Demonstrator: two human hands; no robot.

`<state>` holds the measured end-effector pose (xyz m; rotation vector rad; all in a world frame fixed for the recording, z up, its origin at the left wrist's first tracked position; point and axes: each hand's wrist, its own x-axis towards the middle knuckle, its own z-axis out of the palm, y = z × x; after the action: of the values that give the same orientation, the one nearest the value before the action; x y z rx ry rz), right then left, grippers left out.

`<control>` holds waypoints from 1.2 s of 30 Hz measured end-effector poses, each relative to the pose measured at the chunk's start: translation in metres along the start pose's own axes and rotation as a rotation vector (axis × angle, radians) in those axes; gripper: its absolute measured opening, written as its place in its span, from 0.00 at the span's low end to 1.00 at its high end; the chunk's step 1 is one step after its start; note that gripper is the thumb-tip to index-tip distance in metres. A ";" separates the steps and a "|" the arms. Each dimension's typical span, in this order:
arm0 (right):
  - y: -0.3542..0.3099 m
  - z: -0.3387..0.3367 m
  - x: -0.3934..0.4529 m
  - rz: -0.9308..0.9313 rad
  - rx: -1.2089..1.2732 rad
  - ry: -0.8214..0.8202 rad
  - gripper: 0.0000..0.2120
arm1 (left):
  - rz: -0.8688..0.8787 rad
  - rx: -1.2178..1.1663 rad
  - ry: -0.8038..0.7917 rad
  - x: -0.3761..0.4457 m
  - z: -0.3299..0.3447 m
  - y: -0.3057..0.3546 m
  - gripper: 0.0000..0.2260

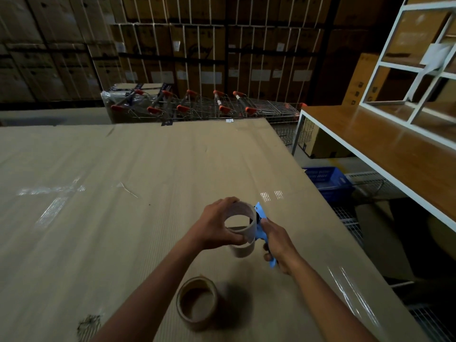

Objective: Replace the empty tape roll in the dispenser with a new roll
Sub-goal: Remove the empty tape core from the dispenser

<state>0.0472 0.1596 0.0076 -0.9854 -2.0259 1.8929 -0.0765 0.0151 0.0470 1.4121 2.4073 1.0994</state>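
My left hand (217,224) grips a pale cardboard tape core (248,214), its open end turned toward me, held right against the blue tape dispenser (261,222). My right hand (277,244) holds the dispenser by its handle above the cardboard-covered table (123,169). A second pale cylinder (243,250) shows just below the core; whether it is part of the same piece I cannot tell. A brown tape roll (197,302) lies on the table between my forearms, close to me.
The table's right edge runs diagonally beside a wooden bench with a white frame (370,144). A blue crate (328,181) sits on the floor under it. Shopping carts (209,107) and stacked cartons stand behind the table.
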 end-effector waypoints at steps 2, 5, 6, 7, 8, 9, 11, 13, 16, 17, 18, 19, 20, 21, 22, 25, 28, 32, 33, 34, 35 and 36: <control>0.003 -0.002 0.000 0.012 -0.007 -0.001 0.14 | -0.019 -0.022 0.007 0.002 -0.004 -0.002 0.39; 0.008 -0.005 0.001 0.028 -0.013 0.020 0.16 | -0.062 -0.014 0.061 0.010 -0.010 -0.012 0.37; 0.009 -0.006 0.001 0.033 -0.013 0.027 0.16 | -0.084 -0.006 0.081 0.014 -0.011 -0.017 0.37; 0.010 -0.006 0.001 0.034 -0.010 0.032 0.16 | -0.116 -0.001 0.089 0.019 -0.012 -0.022 0.37; 0.010 -0.006 0.000 0.032 -0.006 0.034 0.16 | -0.146 0.010 0.083 0.024 -0.012 -0.028 0.39; 0.011 -0.006 -0.001 0.028 -0.003 0.037 0.15 | -0.184 0.030 0.064 0.029 -0.009 -0.034 0.41; 0.012 -0.005 -0.002 0.017 0.000 0.044 0.16 | -0.238 0.068 0.015 0.036 -0.002 -0.045 0.43; 0.014 -0.004 -0.004 0.014 0.004 0.045 0.15 | -0.266 0.085 -0.038 0.039 0.008 -0.051 0.44; 0.017 -0.004 -0.011 0.024 -0.019 0.027 0.13 | -0.288 0.078 -0.069 0.040 0.024 -0.055 0.47; 0.017 -0.004 -0.013 0.025 -0.029 0.027 0.13 | -0.295 0.074 -0.070 0.040 0.028 -0.057 0.48; 0.018 -0.005 -0.014 0.022 -0.035 0.028 0.12 | -0.303 0.074 -0.071 0.040 0.031 -0.058 0.48; 0.018 -0.006 -0.015 0.024 -0.040 0.030 0.11 | -0.313 0.080 -0.075 0.041 0.034 -0.060 0.47; 0.018 -0.007 -0.015 0.030 -0.042 0.033 0.11 | -0.316 0.095 -0.081 0.041 0.036 -0.061 0.44; 0.017 -0.008 -0.016 0.036 -0.043 0.036 0.11 | -0.322 0.108 -0.093 0.042 0.037 -0.063 0.41; 0.017 -0.009 -0.017 0.038 -0.041 0.038 0.11 | -0.326 0.120 -0.102 0.044 0.038 -0.066 0.39; 0.014 -0.011 -0.017 0.035 -0.045 0.045 0.12 | -0.333 0.115 -0.131 0.044 0.041 -0.072 0.37; 0.012 -0.011 -0.015 0.031 -0.050 0.060 0.13 | -0.334 0.113 -0.153 0.042 0.045 -0.076 0.38; 0.010 -0.008 -0.011 0.032 -0.047 0.061 0.14 | -0.329 0.161 -0.184 0.036 0.054 -0.087 0.34; 0.009 -0.007 -0.011 0.041 -0.044 0.059 0.13 | -0.331 0.166 -0.177 0.033 0.058 -0.093 0.33; 0.008 -0.006 -0.012 0.048 -0.037 0.055 0.13 | -0.335 0.144 -0.166 0.031 0.060 -0.096 0.32; 0.008 -0.005 -0.012 0.051 -0.027 0.051 0.13 | -0.340 0.132 -0.162 0.029 0.062 -0.099 0.31; 0.007 -0.004 -0.011 0.051 -0.018 0.050 0.13 | -0.341 0.124 -0.156 0.027 0.063 -0.101 0.32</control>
<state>0.0607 0.1562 0.0045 -1.0873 -2.0117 1.8593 -0.1332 0.0403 -0.0576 1.0183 2.5126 0.7432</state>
